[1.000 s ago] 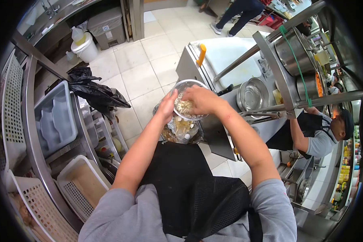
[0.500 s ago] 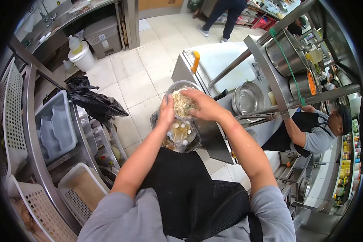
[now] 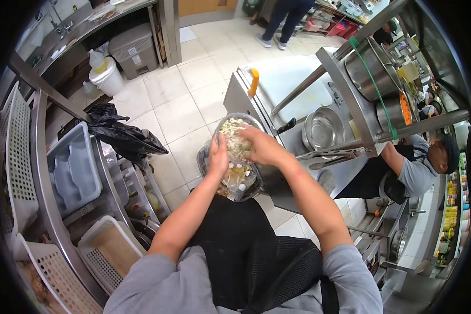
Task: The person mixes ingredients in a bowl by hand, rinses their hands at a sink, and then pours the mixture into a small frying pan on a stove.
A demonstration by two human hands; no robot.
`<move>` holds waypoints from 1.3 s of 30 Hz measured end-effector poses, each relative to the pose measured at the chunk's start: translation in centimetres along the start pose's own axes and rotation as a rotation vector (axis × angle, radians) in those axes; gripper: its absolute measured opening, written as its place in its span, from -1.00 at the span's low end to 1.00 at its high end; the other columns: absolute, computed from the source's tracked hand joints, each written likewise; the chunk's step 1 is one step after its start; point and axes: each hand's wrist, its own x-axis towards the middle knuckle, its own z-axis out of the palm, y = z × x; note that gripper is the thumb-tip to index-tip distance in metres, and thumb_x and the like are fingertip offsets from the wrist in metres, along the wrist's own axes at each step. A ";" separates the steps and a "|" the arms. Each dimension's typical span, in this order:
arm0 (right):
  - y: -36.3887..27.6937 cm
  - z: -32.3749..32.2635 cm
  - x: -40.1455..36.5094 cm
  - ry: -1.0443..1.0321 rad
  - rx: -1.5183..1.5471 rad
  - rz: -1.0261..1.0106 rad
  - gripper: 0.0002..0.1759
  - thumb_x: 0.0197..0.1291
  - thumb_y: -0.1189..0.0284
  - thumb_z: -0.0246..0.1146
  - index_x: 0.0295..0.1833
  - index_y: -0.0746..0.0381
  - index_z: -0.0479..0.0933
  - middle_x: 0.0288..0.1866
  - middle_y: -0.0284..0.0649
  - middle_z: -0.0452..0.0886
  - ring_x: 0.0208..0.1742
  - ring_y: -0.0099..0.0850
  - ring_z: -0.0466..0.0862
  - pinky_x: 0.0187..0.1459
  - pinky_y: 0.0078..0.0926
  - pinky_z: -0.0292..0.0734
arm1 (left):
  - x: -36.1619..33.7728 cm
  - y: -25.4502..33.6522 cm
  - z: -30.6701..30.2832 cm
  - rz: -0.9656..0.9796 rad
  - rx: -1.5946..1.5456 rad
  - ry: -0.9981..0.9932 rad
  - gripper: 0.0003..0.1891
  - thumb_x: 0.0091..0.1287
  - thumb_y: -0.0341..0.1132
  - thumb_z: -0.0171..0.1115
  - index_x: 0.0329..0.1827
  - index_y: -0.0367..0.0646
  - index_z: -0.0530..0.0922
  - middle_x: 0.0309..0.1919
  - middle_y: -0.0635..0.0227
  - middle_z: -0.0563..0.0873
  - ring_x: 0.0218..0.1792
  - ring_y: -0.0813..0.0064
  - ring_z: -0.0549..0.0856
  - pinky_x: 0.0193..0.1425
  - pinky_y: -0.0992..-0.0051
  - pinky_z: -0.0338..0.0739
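Note:
A clear round bowl [image 3: 239, 114] of pale bean sprouts [image 3: 234, 127] is in front of me. My left hand [image 3: 219, 156] grips its left side, thumb along the wall. From the right, my right hand [image 3: 264, 146] reaches over the rim, its fingers curled into the sprouts; the fingertips are partly hidden and the sprouts there are blurred. Directly under the bowl stands a waste bin [image 3: 239, 193] lined with a bag, with eggshells and scraps inside.
To the right is a steel counter with a white cutting board [image 3: 298, 86], a knife [image 3: 286, 125], metal bowls [image 3: 323, 131] and tongs [image 3: 332, 156]. A co-worker [image 3: 411, 167] stands beyond it. At left are a rack with a grey tray [image 3: 76, 167], white baskets [image 3: 110, 246] and a black bag [image 3: 125, 133].
The bowl and both hands sit slightly lower in view. My right hand's fingers have shifted within the sprouts. The co-worker's arm has moved, and the far person's feet have shifted.

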 end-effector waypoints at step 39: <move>0.4 -2.7 1.3 -0.032 0.118 0.038 -0.14 0.12 0.45 0.48 0.56 0.31 0.38 0.59 0.16 0.39 0.60 0.07 0.39 0.59 -0.13 0.32 | 0.0 2.9 0.2 -0.042 -0.026 -0.038 -0.36 0.76 0.08 -0.13 0.63 -0.28 0.31 0.47 0.04 0.54 0.48 0.24 0.47 0.60 0.31 0.29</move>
